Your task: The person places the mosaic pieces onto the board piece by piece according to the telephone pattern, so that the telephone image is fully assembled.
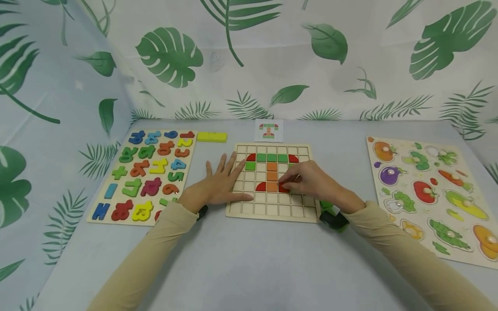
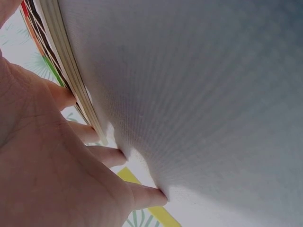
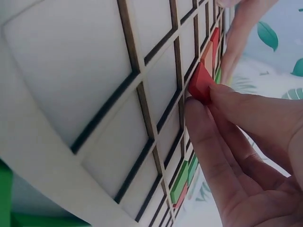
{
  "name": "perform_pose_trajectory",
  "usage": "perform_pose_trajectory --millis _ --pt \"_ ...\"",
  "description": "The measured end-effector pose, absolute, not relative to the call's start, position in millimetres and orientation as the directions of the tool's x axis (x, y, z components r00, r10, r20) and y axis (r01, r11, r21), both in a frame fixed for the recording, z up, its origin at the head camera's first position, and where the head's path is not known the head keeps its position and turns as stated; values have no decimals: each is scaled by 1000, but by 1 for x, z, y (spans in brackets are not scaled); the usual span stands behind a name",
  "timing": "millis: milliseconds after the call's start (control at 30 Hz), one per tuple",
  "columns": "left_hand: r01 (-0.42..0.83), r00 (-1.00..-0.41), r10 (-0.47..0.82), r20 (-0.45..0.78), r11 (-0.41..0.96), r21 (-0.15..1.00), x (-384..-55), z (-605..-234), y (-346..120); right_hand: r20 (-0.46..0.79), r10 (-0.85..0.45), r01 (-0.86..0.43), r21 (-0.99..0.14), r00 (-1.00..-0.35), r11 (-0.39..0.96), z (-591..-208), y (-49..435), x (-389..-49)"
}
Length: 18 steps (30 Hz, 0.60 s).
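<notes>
A wooden grid board [image 1: 268, 209] lies in the middle of the table, with red, green and orange pieces set in a T-like figure. My right hand [image 1: 309, 179] is over the board's right half. Between its thumb and fingertips it pinches a red quarter-round piece [image 3: 200, 84], tilted at a cell beside an orange piece [image 1: 272, 186]. My left hand [image 1: 215, 186] is spread with straight fingers across the board's left edge. In the left wrist view, some fingertips [image 2: 158, 196] touch the table beyond that edge. Green squares [image 1: 250, 166] sit under the red upper corners.
A pattern card [image 1: 269, 130] lies behind the board, with a yellow block [image 1: 212, 137] to its left. At left is a number puzzle [image 1: 113, 172]; at right, a vegetable puzzle [image 1: 424, 168]. Green pieces [image 1: 330, 208] lie by my right wrist. Leaf-printed cloth rises behind.
</notes>
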<state>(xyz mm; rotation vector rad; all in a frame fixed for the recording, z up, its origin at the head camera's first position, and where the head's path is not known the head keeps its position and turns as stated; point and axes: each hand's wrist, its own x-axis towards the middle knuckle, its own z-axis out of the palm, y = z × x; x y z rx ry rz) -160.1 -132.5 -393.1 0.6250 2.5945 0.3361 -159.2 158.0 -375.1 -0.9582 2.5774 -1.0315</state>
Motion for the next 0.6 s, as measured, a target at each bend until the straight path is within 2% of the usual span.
perform_pose_trajectory --millis 600 --pt "373 -798 479 -365 869 325 -161 -392 -132 94 -643 -559 -600 -760 573 -376 151 -156"
